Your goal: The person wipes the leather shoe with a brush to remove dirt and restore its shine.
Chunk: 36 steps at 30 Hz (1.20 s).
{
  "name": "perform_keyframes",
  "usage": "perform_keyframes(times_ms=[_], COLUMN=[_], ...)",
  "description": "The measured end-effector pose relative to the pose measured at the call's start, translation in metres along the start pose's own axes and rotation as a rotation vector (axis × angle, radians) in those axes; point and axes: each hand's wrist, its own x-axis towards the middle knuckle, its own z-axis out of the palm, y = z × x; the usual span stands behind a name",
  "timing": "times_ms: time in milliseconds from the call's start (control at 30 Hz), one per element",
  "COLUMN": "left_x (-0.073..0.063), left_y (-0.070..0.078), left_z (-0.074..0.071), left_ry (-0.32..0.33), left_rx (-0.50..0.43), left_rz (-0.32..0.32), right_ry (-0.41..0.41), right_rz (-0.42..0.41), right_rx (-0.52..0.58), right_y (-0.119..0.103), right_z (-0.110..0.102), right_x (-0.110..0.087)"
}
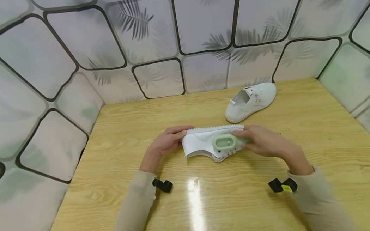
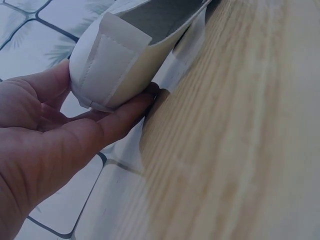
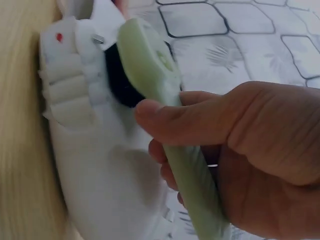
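A white shoe (image 1: 199,139) lies tipped on its side over the wooden table, its opening toward the person. My left hand (image 1: 170,141) grips its heel (image 2: 112,60), thumb on one side and fingers beneath. In my right hand (image 1: 266,140) is a pale green brush (image 1: 224,142), held by its handle (image 3: 192,185) with the thumb along it. The brush's dark bristles (image 3: 120,77) press against the side of the shoe, near the laces (image 3: 70,95). Part of the shoe's toe is hidden behind the right hand in the head view.
A second white shoe (image 1: 251,101) rests on the wooden table (image 1: 134,118) toward the back right. Patterned fabric walls (image 1: 154,36) stand behind the table and along both sides. Black wrist cameras (image 1: 163,185) sit at both sleeves.
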Motion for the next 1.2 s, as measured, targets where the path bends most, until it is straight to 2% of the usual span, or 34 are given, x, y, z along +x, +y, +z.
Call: perform_keyframes(times_ms=[100,233,333,433,567,667,800,900,1000,1100,1200], left_x=[0.002,0.0,-0.001,0.001,0.003,0.003,0.003,0.004,0.003,0.002,0.002], left_y=[-0.001,-0.002,-0.002,-0.001,-0.001,0.0,0.001,0.002,0.003,0.003,0.002], left_z=[0.001,-0.001,-0.002,-0.001,0.0,0.0,0.001,0.002,0.002,0.002,0.002], left_ry=[-0.021,0.002,0.008,-0.005,-0.004,0.006,0.005,0.001,0.006,0.014,0.012], left_rx=[0.005,-0.003,-0.005,-0.008,-0.007,-0.008,-0.015,-0.02,-0.018,-0.013,-0.011], left_rz=[0.008,0.013,0.017,0.021,0.02,0.01,0.002,0.005,0.004,-0.001,-0.004], right_ry=[0.037,0.103,0.042,-0.016,0.031,0.072,0.016,-0.015,0.032,0.075,0.043], right_rz=[0.02,0.009,-0.007,0.029,0.08,0.051,-0.008,0.019,0.047,0.014,-0.031], right_rx=[-0.009,-0.042,-0.014,0.004,-0.021,-0.041,-0.017,0.001,-0.023,-0.052,-0.052], right_y=[0.005,0.005,0.003,0.004,0.007,0.006,0.001,0.001,0.002,0.002,0.001], right_z=[-0.006,-0.004,-0.004,-0.01,-0.014,-0.008,-0.003,-0.008,-0.01,-0.006,-0.002], right_x=[-0.007,-0.002,0.002,-0.002,-0.006,-0.001,0.004,0.0,-0.002,0.002,0.006])
